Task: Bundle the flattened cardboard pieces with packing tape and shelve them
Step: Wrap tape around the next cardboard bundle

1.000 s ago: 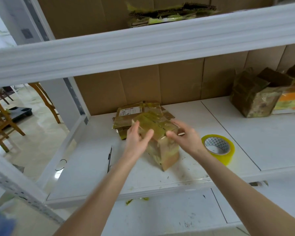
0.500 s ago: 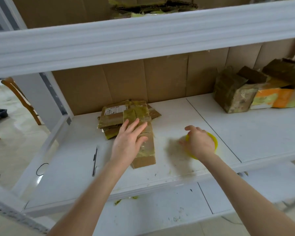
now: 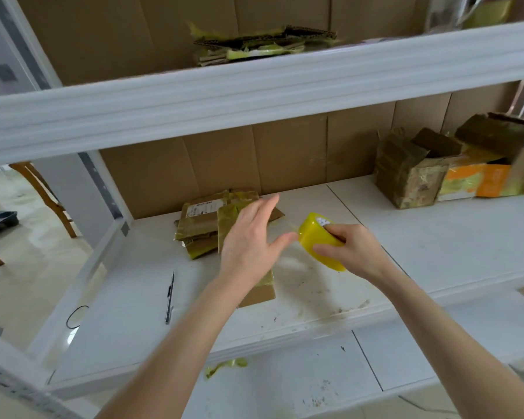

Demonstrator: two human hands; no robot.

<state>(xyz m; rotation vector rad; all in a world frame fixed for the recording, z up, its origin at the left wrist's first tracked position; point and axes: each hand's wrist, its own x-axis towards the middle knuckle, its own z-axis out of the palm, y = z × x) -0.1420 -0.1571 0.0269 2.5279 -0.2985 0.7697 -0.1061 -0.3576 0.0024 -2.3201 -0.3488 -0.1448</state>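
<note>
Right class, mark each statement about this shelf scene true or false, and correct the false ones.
1. The right hand holds the tape. True.
2. The left hand grips the pen. False: the pen lies untouched on the shelf, to the left of that hand.
3. A cardboard bundle lies on the upper shelf. True.
4. The boxes at the right are flattened. False: they stand upright with flaps open.
5. The left hand is open, fingers straight. True.
</note>
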